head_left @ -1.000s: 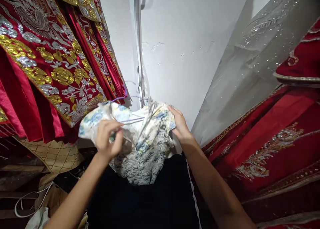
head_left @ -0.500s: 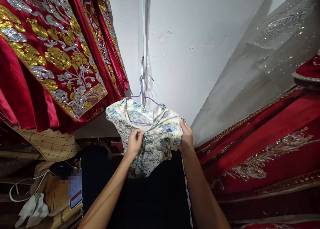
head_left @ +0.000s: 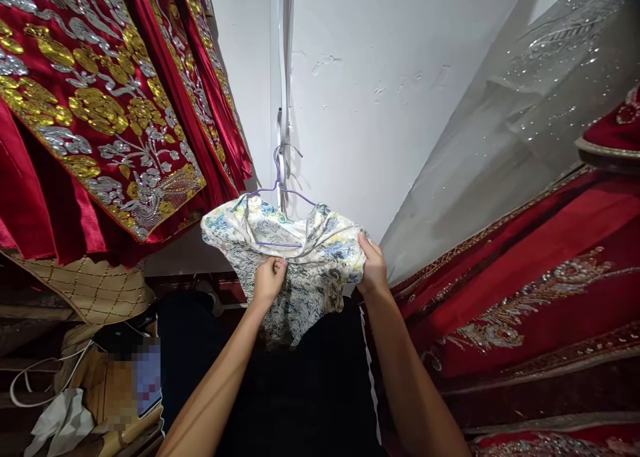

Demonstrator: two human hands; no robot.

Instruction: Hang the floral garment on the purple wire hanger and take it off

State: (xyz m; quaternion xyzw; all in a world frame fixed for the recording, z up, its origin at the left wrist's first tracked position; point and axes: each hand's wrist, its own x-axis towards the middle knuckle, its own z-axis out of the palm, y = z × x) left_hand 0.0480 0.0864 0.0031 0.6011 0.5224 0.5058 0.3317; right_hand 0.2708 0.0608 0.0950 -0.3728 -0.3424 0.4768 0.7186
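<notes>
A small cream garment with blue and grey floral print [head_left: 300, 270] hangs on a thin purple wire hanger [head_left: 280, 189] in front of a white wall. My left hand [head_left: 269, 280] pinches the cloth near the neckline at the garment's middle. My right hand [head_left: 373, 265] grips the garment's right shoulder edge. Both arms reach forward and up from the bottom of the view.
Red garments with gold and silver embroidery [head_left: 100, 104] hang close on the left. A sheer sequinned veil [head_left: 500, 137] and more red embroidered cloth [head_left: 525, 290] hang on the right. Dark fabric [head_left: 280, 397] lies below. Boxes, a cable and crumpled white cloth [head_left: 65, 424] sit at lower left.
The garment went from bunched in my hands to spread on the hanger, raised toward the wall. My left hand moved from the left side to the neckline.
</notes>
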